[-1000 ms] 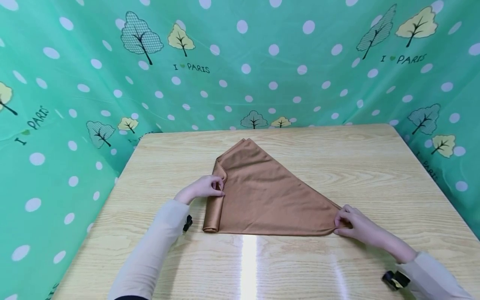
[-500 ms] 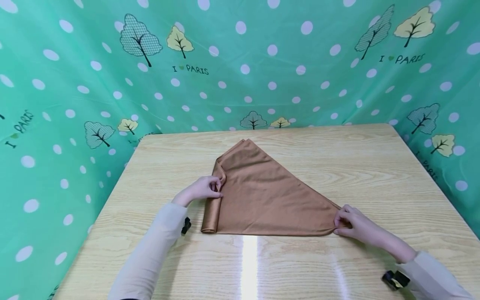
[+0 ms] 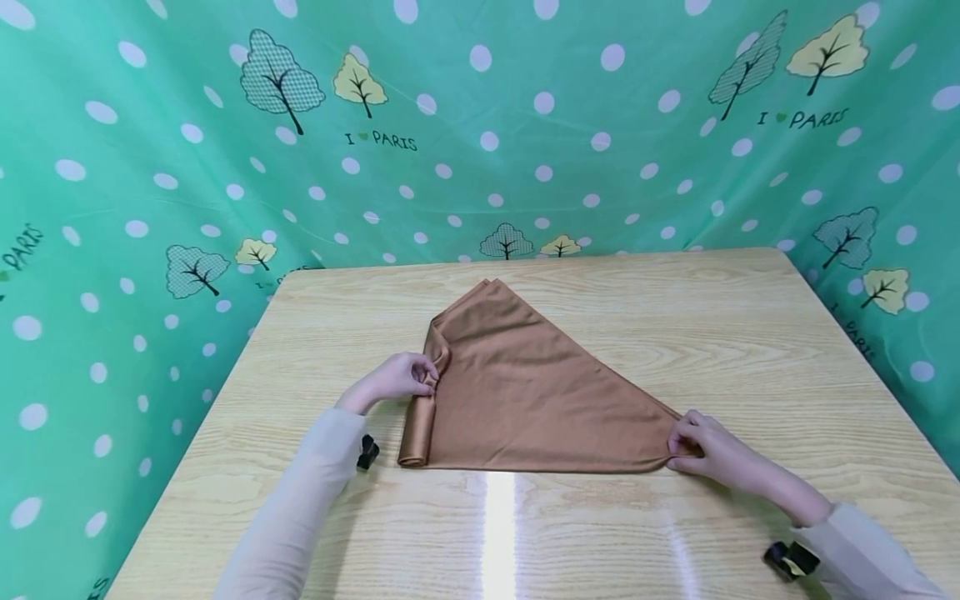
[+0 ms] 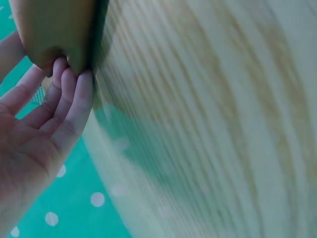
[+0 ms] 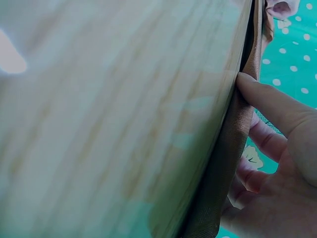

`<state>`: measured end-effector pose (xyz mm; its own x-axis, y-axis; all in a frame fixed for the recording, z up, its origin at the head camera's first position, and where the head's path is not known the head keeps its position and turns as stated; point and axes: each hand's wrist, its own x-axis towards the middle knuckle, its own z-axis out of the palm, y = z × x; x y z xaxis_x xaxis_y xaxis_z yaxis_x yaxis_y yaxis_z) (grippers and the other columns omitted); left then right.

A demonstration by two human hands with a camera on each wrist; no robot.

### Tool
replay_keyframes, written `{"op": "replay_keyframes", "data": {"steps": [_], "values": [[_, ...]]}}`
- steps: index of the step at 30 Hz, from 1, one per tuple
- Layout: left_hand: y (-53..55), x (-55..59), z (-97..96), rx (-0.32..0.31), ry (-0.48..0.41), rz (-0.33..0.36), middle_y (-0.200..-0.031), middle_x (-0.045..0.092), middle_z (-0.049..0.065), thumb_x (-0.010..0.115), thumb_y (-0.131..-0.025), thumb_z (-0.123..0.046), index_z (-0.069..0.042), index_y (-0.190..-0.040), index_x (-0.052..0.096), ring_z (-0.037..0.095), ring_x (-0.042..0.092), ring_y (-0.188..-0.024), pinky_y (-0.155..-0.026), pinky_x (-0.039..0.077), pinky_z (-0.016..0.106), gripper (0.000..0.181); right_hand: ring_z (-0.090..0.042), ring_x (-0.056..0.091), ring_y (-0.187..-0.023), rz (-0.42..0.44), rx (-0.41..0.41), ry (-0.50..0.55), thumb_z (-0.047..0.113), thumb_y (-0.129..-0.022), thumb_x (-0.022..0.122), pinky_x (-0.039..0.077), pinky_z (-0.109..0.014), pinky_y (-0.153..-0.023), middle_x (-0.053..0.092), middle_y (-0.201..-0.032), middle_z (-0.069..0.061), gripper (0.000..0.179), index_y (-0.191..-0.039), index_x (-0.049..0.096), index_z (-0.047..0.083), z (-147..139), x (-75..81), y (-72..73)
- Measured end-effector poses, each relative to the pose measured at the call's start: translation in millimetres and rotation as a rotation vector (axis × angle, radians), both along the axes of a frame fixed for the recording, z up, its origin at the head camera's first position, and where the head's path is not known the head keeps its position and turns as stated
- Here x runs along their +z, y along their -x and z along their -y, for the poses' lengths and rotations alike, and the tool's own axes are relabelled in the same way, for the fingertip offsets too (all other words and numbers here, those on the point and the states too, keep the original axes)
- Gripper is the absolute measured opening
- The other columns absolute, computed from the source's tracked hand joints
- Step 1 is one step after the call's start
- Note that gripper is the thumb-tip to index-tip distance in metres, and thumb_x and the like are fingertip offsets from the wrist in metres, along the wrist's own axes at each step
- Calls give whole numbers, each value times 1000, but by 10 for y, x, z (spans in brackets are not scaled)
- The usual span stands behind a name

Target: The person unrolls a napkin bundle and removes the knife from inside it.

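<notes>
A brown satin cloth [image 3: 540,392] lies folded on the table, its upper right side slanting down to a corner at the right. Its left side is wound into a small roll [image 3: 417,433], with a loose fold standing above it. My left hand [image 3: 390,380] pinches the cloth at the roll's upper part. In the left wrist view, the fingertips [image 4: 74,94] press against the rolled cloth [image 4: 54,29]. At the lower right corner my right hand [image 3: 720,454] pinches the cloth between thumb and fingers. The right wrist view has the thumb at the cloth's edge [image 5: 237,129].
The pale wood table [image 3: 600,533] carries a bright light reflection near its front middle. A green dotted curtain [image 3: 450,100] with printed trees hangs behind and at both sides. A small black device [image 3: 791,560] is on the right wrist, another [image 3: 367,452] on the left.
My left hand has shifted slightly to the left, and the rolled end has moved left with it. The right hand stays in place on its corner.
</notes>
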<state>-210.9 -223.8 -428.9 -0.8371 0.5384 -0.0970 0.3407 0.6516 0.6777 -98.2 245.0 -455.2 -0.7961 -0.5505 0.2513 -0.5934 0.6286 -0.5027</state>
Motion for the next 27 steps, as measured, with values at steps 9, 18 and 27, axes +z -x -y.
{"op": "replay_keyframes", "data": {"steps": [9,18,27], "values": [[-25,-27,127,85,-92,94,-72,54,5,66,-71,3,8,-95,61,11,47,-64,-59,42,22,25,-3,33,-68,-4,7,6,9,-67,74,28,-19,-57,37,-76,8,26,-73,51,19,-5,8,0],[-83,-75,284,191,-194,127,-81,55,12,66,-71,6,10,-103,58,11,50,-67,-60,43,20,33,-2,33,-68,-17,11,2,9,-66,74,28,-18,-56,37,-76,9,26,-73,51,20,-5,2,-4],[-152,-83,370,281,-306,193,-80,54,12,64,-72,7,11,-115,50,7,52,-68,-62,46,18,45,-3,33,-68,-18,7,-3,9,-66,75,28,-19,-57,37,-76,8,26,-73,51,19,-11,-9,-1]]}}
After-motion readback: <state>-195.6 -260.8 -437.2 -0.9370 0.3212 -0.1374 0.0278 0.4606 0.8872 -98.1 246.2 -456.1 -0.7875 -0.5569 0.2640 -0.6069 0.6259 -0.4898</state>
